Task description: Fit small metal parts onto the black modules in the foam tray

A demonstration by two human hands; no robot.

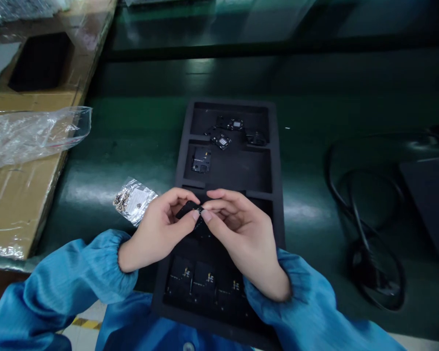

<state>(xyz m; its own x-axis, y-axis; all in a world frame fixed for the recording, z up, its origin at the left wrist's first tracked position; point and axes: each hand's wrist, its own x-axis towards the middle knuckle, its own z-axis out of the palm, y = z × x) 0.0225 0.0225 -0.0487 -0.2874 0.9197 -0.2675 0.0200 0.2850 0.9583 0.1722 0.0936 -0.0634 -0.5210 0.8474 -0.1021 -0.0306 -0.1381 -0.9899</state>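
Note:
Over the middle of a black foam tray, my left hand pinches a small flat black plastic part between thumb and fingers. From the other side, my right hand has its thumb and a fingertip closed on the part's right end, where the two thumbs nearly meet. Whether anything tiny sits between those fingertips is too small to tell. One similar black part lies in the tray's second compartment. Several more black parts with gold-coloured marks fill the nearest compartment, partly hidden by my right arm.
Small black modules lie in the tray's far compartment. A clear bag of small metal pieces is left of the tray. Cardboard bearing a plastic bag and black block stands left. Black cable coils at right.

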